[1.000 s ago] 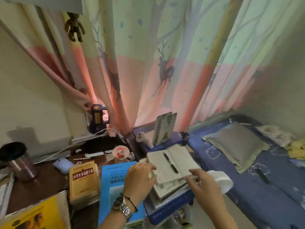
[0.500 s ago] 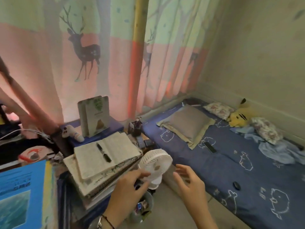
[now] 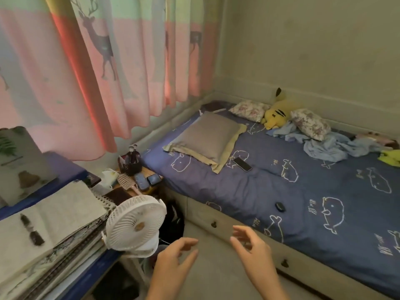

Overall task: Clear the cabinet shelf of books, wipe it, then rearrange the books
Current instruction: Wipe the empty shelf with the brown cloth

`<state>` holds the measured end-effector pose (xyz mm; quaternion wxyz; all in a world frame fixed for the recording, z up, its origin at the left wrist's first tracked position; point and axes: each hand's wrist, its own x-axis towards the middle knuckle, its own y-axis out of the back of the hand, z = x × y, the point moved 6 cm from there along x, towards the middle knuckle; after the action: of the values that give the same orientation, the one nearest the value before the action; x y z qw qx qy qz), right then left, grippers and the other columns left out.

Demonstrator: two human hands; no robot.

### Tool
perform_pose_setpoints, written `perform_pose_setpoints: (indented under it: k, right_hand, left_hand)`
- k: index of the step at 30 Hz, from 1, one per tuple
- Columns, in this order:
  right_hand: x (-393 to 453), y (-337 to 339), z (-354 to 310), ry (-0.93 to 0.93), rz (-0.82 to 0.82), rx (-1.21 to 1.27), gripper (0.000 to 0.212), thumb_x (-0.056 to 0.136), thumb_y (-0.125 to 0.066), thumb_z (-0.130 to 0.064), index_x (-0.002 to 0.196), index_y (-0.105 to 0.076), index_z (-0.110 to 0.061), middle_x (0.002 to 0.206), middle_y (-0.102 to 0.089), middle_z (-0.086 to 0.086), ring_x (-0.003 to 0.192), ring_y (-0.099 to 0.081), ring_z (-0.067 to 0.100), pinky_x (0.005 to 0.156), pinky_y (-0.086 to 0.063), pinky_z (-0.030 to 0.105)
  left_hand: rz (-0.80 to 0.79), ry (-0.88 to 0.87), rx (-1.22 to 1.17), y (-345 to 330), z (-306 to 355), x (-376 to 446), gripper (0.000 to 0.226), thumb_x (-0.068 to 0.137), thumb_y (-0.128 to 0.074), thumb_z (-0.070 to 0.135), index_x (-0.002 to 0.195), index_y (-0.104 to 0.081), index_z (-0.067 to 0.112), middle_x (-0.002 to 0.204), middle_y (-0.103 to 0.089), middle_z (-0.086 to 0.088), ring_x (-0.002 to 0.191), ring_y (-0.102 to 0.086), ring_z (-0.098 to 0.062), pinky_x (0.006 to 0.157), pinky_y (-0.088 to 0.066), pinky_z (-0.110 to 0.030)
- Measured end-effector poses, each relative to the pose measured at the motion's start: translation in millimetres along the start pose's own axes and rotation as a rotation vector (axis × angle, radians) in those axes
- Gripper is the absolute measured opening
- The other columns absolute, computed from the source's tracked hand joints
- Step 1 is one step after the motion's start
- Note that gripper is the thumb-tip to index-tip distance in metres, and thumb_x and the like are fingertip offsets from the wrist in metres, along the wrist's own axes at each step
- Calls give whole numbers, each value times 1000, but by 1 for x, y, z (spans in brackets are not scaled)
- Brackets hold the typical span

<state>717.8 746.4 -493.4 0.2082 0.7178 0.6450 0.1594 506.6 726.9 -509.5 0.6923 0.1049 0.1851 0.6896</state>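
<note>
white fan [image 3: 136,226] beside stacked books [image 3: 54,230] at lower left; left hand [image 3: 173,259] and right hand [image 3: 252,249], grip spread and empty, should lift books with both palms underneath.

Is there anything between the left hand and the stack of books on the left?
Yes. The white fan stands at the stack's right edge, between the left hand and the book stack. Both hands hold nothing; the right hand hovers over the floor.
</note>
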Motion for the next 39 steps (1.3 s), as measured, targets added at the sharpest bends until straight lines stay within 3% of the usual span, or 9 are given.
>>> perform_pose_setpoints:
  k: [4, 7, 14, 21, 25, 31, 37, 39]
  right_hand:
    - [26, -1, 11, -8, 17, 5, 22, 85, -72, -15, 101, -66, -29, 90, -68, -16, 92, -58, -11, 76, -42, 4]
    - [54, -10, 19, -2, -7, -7, 22, 85, -71, -15, 101, -65, -29, 92, -67, -16, 93, -55, -14, 76, -39, 1]
    - [162, -44, 24, -2, -104, -38, 25, 84, -71, -13, 98, -65, -32, 94, -70, -12, 92, -58, -9, 77, -40, 4]
    - [286, -79, -22, 68, -223, -70, 21, 89, -66, -18, 107, -65, -28, 101, -68, -13, 99, -62, 1, 79, -46, 8]
    - [333, -105, -41, 122, -302, -28, 20, 89, -67, -18, 103, -64, -31, 101, -69, -14, 96, -61, -7, 80, -47, 10]
    - [399, -171, -65, 197, -523, -14, 19, 89, -67, -19, 107, -66, -26, 101, -68, -15, 97, -60, -6, 78, -43, 5]
    - [459, -242, -80, 265, -850, -44, 19, 90, -65, -19, 107, -64, -28, 102, -68, -13, 99, -61, 1, 86, -49, 18]
    - [474, -263, -85, 282, -968, -49, 19, 91, -64, -18, 106, -63, -30, 102, -68, -14, 100, -61, 1, 85, -49, 17]
  left_hand:
    - [-14, 0, -9, -12, 0, 35, 21, 84, -71, 19, 95, -68, 36, 89, -67, 26, 89, -62, 5, 87, -50, -20]
    - [1, 0, -25, -18, -7, 68, 21, 86, -68, 17, 97, -67, 35, 91, -66, 27, 94, -59, 9, 85, -47, -11]
    - [51, 56, -67, -32, -22, 174, 20, 84, -69, 13, 95, -70, 30, 91, -70, 16, 90, -60, 9, 78, -43, -3]
    - [162, 54, -66, -7, -2, 285, 18, 85, -68, 14, 96, -69, 27, 91, -69, 15, 90, -60, 10, 76, -41, -3]
    - [241, 73, -66, 20, 2, 323, 19, 85, -67, 14, 94, -67, 31, 91, -69, 17, 89, -61, 9, 78, -45, -8]
    - [463, 243, -74, 58, -32, 352, 24, 86, -67, 15, 91, -65, 38, 93, -69, 19, 91, -61, 9, 82, -47, -12]
    - [734, 460, -95, 85, -66, 367, 19, 86, -67, 16, 96, -68, 31, 93, -68, 19, 89, -59, 13, 81, -47, -9]
    - [836, 535, -98, 89, -72, 366, 19, 86, -67, 15, 95, -67, 31, 91, -68, 21, 87, -59, 15, 79, -47, -7]
